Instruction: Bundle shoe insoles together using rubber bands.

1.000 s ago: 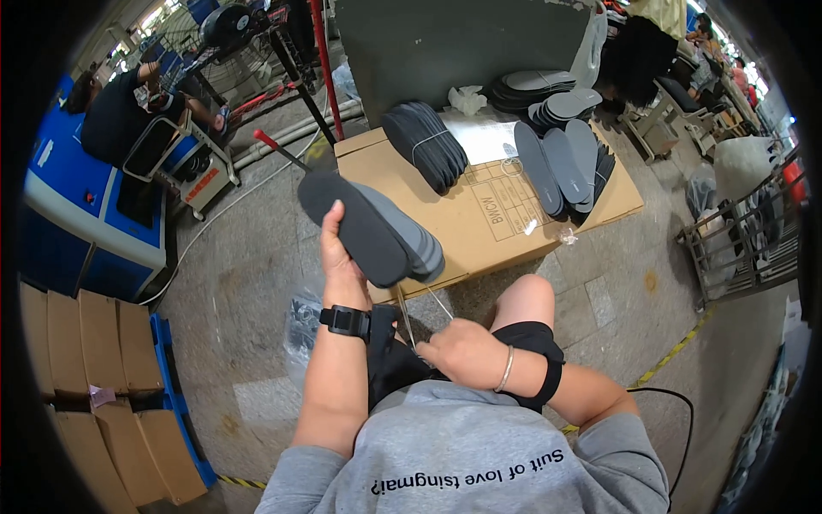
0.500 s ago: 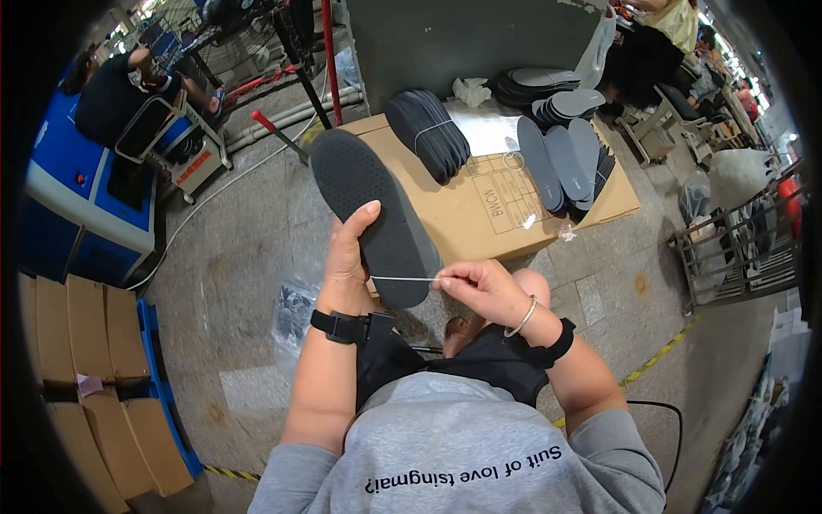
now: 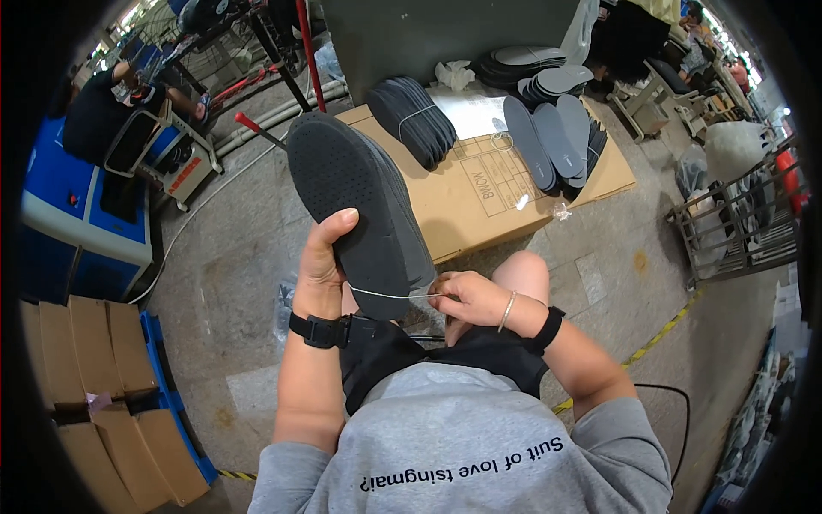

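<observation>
My left hand [image 3: 324, 261] grips a thick stack of dark grey insoles [image 3: 364, 206], thumb across the top one, which has small perforations toward its far end. A thin pale rubber band [image 3: 385, 296] runs across the near heel end of the stack. At the stack's right side, my right hand [image 3: 467, 298] pinches that band with bent fingers and pulls it out past the edge. Beyond, on a cardboard box [image 3: 454, 238], lies another bundle of black insoles [image 3: 411, 120] with a band round it.
More grey insoles [image 3: 561, 141] lie fanned on the box's right side, near a loose band [image 3: 501, 141]. Behind stands a dark grey panel [image 3: 445, 38]. A metal rack [image 3: 728, 231] is at right, stacked cartons [image 3: 103, 351] at lower left. A seated person [image 3: 98, 120] is at far left.
The insole stack has come slightly nearer and left, turning to show more of its side. My right hand has lowered a little, and the band now bends across the heel instead of running straight.
</observation>
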Demonstrator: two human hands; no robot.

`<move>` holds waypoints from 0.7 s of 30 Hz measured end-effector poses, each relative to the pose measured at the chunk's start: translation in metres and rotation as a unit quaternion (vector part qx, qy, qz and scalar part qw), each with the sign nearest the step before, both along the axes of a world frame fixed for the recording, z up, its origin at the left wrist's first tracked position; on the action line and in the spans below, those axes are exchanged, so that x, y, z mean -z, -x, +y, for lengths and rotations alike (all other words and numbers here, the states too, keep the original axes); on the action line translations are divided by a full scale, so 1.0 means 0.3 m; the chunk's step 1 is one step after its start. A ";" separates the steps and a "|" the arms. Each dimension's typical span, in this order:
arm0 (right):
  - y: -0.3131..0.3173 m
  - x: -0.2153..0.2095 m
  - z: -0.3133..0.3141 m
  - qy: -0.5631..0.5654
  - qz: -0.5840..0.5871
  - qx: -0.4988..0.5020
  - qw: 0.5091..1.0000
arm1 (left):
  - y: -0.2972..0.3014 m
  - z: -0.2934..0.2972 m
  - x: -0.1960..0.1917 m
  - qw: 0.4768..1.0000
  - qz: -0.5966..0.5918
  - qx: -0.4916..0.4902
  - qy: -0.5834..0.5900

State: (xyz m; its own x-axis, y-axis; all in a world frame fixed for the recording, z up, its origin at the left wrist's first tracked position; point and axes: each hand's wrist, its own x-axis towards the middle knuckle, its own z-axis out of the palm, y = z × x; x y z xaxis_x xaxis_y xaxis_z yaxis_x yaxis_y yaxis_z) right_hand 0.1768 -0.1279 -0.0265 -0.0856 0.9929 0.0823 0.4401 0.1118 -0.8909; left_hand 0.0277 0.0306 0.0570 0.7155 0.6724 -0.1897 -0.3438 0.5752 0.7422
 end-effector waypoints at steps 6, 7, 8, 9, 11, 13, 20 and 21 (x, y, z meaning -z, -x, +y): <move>0.041 -0.013 0.044 0.162 -0.010 -0.029 0.986 | -0.009 -0.050 -0.058 0.996 -0.080 0.015 -0.021; 0.045 -0.027 0.050 0.160 -0.008 -0.032 0.987 | 0.001 -0.039 -0.051 0.997 -0.078 0.013 -0.022; 0.041 -0.045 0.052 0.135 -0.059 0.010 0.989 | 0.012 -0.023 -0.033 0.997 -0.072 0.021 -0.010; 0.034 -0.068 0.054 0.109 -0.110 0.052 0.987 | 0.026 -0.009 -0.014 0.997 -0.067 0.029 0.003; -0.001 -0.110 0.050 0.131 -0.206 0.052 0.968 | 0.055 0.019 0.022 0.999 -0.021 0.026 -0.027; -0.049 -0.127 0.034 -0.111 -0.291 0.082 0.947 | 0.062 0.017 0.035 0.998 0.022 0.024 -0.054; -0.083 -0.290 0.142 0.038 0.094 0.178 0.979 | -0.001 -0.098 0.065 0.988 0.075 0.119 -0.064; -0.104 -0.261 0.158 0.037 0.092 0.179 0.979 | -0.004 -0.097 0.068 0.988 0.073 0.121 -0.065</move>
